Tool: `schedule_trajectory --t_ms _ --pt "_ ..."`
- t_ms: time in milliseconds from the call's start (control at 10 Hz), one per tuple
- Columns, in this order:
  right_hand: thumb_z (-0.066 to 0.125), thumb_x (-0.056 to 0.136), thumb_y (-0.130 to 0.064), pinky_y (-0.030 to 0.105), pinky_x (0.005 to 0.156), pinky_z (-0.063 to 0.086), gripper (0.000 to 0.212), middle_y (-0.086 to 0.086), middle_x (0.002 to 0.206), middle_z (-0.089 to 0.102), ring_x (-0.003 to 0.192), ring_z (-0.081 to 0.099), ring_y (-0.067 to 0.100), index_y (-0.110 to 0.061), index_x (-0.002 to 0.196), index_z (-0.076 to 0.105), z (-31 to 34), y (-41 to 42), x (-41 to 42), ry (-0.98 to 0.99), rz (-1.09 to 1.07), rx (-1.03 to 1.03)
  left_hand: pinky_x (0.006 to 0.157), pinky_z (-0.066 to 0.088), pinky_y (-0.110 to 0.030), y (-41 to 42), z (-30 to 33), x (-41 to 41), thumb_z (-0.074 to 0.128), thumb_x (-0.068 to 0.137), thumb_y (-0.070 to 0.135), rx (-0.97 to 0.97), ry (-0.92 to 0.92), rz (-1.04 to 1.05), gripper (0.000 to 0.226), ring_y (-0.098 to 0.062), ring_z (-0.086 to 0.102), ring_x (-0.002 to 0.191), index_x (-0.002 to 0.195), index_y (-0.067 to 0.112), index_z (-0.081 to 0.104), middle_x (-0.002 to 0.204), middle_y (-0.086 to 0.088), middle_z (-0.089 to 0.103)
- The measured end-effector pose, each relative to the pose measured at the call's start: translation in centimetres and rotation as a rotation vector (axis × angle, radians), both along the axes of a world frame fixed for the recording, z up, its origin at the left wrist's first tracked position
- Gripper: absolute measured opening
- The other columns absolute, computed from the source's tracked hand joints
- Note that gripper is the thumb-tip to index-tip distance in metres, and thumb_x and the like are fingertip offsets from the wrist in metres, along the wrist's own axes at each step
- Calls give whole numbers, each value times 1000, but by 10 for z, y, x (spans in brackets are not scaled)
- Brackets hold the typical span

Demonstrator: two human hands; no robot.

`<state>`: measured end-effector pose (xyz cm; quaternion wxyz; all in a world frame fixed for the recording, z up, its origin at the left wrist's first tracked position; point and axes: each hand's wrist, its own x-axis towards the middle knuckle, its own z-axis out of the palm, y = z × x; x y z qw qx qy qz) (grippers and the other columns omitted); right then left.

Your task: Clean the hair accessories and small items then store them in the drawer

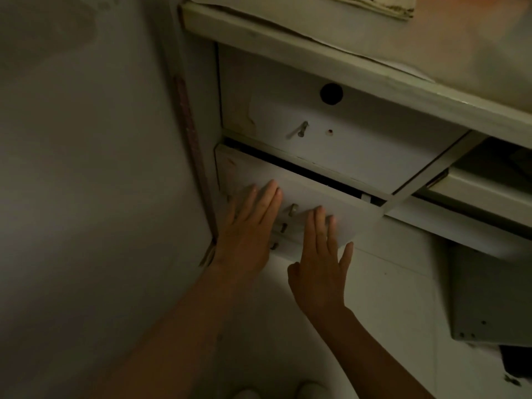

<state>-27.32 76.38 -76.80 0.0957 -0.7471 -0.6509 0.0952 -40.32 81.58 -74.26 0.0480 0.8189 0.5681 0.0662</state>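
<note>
White-painted, flat-fronted drawer (pixel 313 197) sits slightly ajar in the cabinet (pixel 288 33), a dark slit along its top edge, below an upper drawer (pixel 345 145) with a round black hole and a bent metal screw. Left hand (pixel 247 231) and right hand (pixel 322 263) lie flat on its smooth front, fingers (pixel 267 200) released and straight, grasping nothing, flanking a small metal stud (pixel 293 210). Pale tiled floor (pixel 388 298) below.

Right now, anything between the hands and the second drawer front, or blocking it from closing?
Nothing visible. Left hand and right hand lie flat on the second drawer front, fingers straight. A dark gap remains along its top edge; nothing shows inside it.
</note>
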Motion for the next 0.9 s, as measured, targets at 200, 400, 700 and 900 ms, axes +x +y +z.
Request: schedule_trajectory --t_ms 200,400,700,900 --pt "62 81 -12 49 110 -15 101 -5 154 -25 143 -23 19 -20 151 -10 5 21 7 -30 -23 -11 115 -7 -42 19 -2 7 45 93 15 -9 27 4 88 -21 -18 145 141 23 -28 155 5 -26" --pt "58 86 -20 53 114 -13 97 -7 149 -33 138 -31 16 -22 151 -15 9 33 14 -46 -25 -61 116 -6 -42 30 2 14 48 95 25 -54 75 3 91 -22 -18 144 141 21 -30 154 4 -28" --pt "56 88 -23 56 114 -12 97 -7 148 -37 137 -33 16 -22 148 -20 10 30 14 -45 -23 -60 117 -3 -44 24 12 9 41 97 27 -71 130 -7 82 -22 -19 144 142 20 -28 155 2 -27" --pt "79 70 -28 59 110 18 101 6 157 17 145 12 24 -13 150 19 6 18 9 -99 25 140 109 31 -51 7 21 -5 24 91 30 121 -45 -11 57 -30 38 136 141 9 41 149 -12 37"
